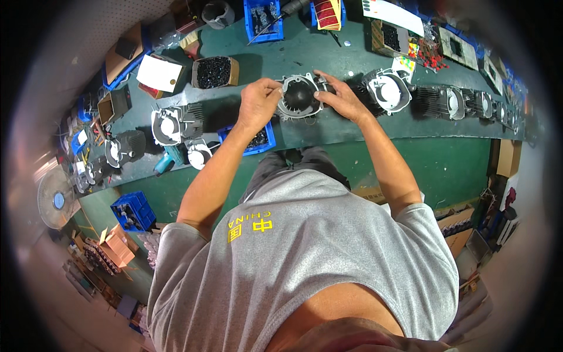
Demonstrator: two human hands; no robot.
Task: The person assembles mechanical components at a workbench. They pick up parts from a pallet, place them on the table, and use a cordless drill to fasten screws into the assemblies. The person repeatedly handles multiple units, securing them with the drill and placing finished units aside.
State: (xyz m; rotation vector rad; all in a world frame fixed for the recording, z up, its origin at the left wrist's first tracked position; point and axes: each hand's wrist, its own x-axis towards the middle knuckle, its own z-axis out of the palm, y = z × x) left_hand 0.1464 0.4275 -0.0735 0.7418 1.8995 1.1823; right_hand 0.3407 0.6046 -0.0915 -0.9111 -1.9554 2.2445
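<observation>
On the green worktop, between the two hands and set back from the front edge, is the open metal housing, with a black round part in its middle; whether it rests fully on the surface, I cannot tell. The left hand has its thumb and fingers drawn together at the left rim, and it is not clear if a small piece is pinched there. The right hand holds the right side, its thumb over the rim and its forefinger reaching to the back. To do this handling well, I would judge, the right hand should make the housing steady and level, while the left works with light pressure, and the fingertips should stay off the black part. Good care is also needed that no small piece falls inside. Near the left forearm is a blue tray, and farther back a carton of small black pieces. Other housings stand on both sides, the nearest right one a little apart. About writing: the grey shirt bears yellow lettering, seen upside down; red-and-yellow labels and a white sheet lie at the back, their print too small for reading.
</observation>
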